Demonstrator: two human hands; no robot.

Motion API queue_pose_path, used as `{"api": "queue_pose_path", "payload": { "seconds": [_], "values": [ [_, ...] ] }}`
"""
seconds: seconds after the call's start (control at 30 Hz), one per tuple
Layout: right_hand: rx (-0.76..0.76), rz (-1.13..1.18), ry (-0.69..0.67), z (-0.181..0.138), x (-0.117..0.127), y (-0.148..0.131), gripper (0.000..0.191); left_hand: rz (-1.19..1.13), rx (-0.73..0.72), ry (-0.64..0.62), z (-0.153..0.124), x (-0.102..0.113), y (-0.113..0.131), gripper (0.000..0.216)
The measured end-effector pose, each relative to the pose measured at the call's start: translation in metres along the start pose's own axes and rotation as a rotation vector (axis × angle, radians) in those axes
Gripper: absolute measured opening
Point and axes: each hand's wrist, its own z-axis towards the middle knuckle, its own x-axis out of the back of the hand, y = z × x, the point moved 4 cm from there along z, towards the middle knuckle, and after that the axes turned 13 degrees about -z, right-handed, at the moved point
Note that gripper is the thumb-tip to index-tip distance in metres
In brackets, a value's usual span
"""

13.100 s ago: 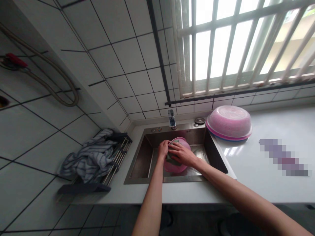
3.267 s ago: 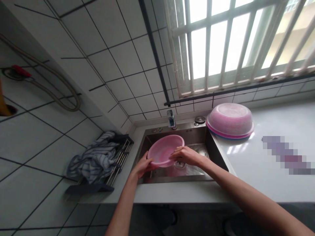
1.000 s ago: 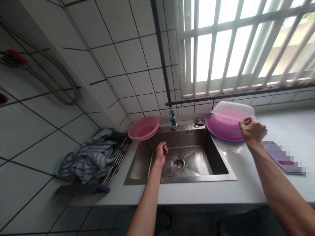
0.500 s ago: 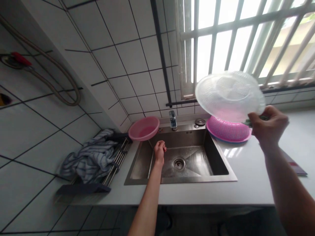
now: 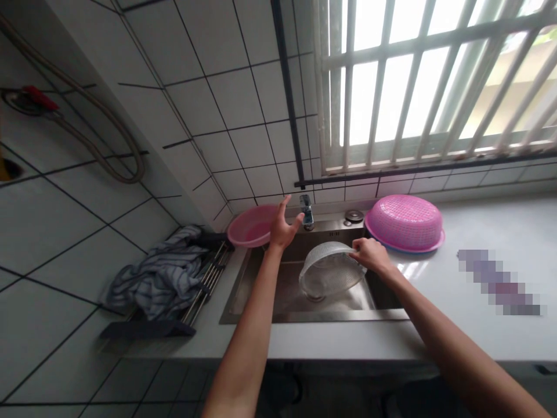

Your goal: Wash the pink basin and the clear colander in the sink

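Observation:
My right hand [image 5: 371, 253] grips the rim of a clear plastic colander [image 5: 333, 273], which is tilted over the steel sink [image 5: 296, 317]. Whether anything green is still pinched with the rim I cannot make out. My left hand [image 5: 285, 226] is raised with thumb and fingers apart, holding nothing. It is close to the faucet [image 5: 306, 210] behind the sink and overlaps the right side of a pink basin [image 5: 250, 226] in the view.
An upturned pink basket [image 5: 404, 223] sits on the counter right of the sink. A drain plug [image 5: 354, 216] lies at the sink's back edge. Striped cloth [image 5: 169, 273] is heaped on a metal rack [image 5: 204, 293] at left. Window bars [image 5: 413, 87] rise behind the counter.
My right hand has brought the colander down and left, from above the pink basket into the sink area. My left hand has risen toward the faucet and its fingers have spread.

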Motion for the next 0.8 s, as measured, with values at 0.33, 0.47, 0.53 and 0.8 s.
{"api": "queue_pose_path", "payload": {
  "seconds": [0.33, 0.47, 0.53, 0.8],
  "values": [
    [-0.073, 0.294, 0.033, 0.033, -0.062, -0.010, 0.017, 0.056, 0.031, -0.107, 0.026, -0.045, -0.036, 0.027],
    [-0.111, 0.414, 0.126, 0.034, -0.058, -0.002, 0.020, 0.071, 0.027, -0.108, 0.039, -0.045, -0.033, 0.022],
    [-0.115, 0.443, 0.137, 0.034, -0.057, -0.004, 0.021, 0.077, 0.035, -0.097, 0.044, -0.044, -0.032, 0.021],
    [-0.112, 0.491, 0.153, 0.029, -0.057, -0.019, 0.019, 0.047, 0.033, -0.040, 0.045, -0.047, -0.032, 0.022]
  ]
}}
